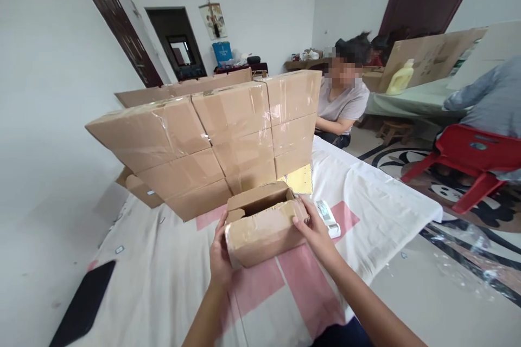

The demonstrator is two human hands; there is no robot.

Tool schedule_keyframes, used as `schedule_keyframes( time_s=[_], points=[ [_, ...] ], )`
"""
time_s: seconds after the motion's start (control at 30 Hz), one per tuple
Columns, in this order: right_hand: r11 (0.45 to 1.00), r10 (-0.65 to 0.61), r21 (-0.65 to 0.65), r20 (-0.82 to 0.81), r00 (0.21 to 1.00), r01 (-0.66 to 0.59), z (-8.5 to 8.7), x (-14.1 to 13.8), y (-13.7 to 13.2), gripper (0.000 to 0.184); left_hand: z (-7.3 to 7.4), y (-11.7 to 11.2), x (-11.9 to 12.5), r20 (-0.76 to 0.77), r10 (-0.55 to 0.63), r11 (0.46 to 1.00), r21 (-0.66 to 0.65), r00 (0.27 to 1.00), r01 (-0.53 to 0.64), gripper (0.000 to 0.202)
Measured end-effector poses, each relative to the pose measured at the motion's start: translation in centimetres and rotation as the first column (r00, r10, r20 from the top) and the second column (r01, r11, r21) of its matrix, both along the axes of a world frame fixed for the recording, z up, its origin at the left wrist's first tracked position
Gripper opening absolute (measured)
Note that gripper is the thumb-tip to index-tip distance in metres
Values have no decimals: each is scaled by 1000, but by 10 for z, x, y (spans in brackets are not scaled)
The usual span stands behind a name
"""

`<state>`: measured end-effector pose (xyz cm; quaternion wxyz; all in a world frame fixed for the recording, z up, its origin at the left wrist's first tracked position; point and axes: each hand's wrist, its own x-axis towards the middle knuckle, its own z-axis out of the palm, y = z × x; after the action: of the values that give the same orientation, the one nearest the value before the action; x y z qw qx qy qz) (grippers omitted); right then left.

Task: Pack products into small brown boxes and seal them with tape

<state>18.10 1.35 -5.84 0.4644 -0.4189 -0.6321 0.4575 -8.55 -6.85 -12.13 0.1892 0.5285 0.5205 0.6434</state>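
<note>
A small cardboard box (264, 233) with its top flaps partly open is held above the cloth-covered table (163, 276). My left hand (220, 256) grips its left end, fingers wrapped round the side. On the right end, my right hand (314, 229) holds the box with the thumb on the upper edge. Behind the box rises a stack of taped cardboard boxes (211, 135). Just right of my right hand a white tape dispenser (328, 218) lies on the cloth.
A black phone (83, 303) lies at the table's near left. A yellow sheet (300, 179) rests by the stack. A seated person (344, 100) is behind the table; another person (486, 100) sits on a red chair (468, 160) at the right.
</note>
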Motion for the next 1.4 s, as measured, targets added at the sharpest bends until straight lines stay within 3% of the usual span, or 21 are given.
schedule_keyframes(
  time_s=[0.1,0.27,0.33,0.43,0.5,0.57,0.7,0.77,0.87,0.93,1.0,1.07,1.27,1.4],
  points=[
    [996,-83,-27,-45,996,82,5,-12,-1,52,13,5,13,255,74,997,-21,964,-71,45],
    [991,-130,10,-108,986,132,-2,-16,0,55,35,11,-2,304,42,990,-140,952,1,66],
    [988,-152,20,-122,981,155,-7,-19,2,55,41,11,-11,192,7,995,-95,981,12,59],
    [986,-165,4,-117,979,167,-9,-22,3,54,48,8,-19,-174,-34,998,-51,984,25,35],
    [987,-152,37,-71,986,155,-9,-19,-1,52,51,4,-21,-397,-38,999,-34,917,27,36],
    [975,-160,161,10,987,157,-8,-8,-10,51,56,-3,-22,-550,-8,1000,-11,835,2,37],
    [851,-335,456,88,938,261,-14,34,-15,45,83,-19,-8,-755,-40,990,-118,655,-76,37],
    [823,-428,441,71,901,357,-26,57,-6,39,103,-22,13,-843,-63,962,-193,535,-191,41],
    [873,-445,268,96,891,407,-48,76,16,35,128,-16,59,-947,-119,931,-211,299,-296,54],
    [904,-401,211,114,909,372,-59,77,27,33,133,-9,89,-962,-174,921,-234,208,-311,54],
    [908,-380,240,123,917,344,-66,73,32,31,129,-4,108,-959,-188,911,-250,210,-329,56],
    [897,-388,273,113,915,346,-71,68,31,33,121,0,117,-953,-160,903,-247,258,-350,62],
    [911,-394,169,84,915,376,-89,72,37,37,112,-6,115,-941,-96,890,-227,326,-394,65],
    [926,-363,135,70,929,352,-100,76,44,36,116,-22,131,-962,-14,921,-119,274,-371,67]
  ],
)
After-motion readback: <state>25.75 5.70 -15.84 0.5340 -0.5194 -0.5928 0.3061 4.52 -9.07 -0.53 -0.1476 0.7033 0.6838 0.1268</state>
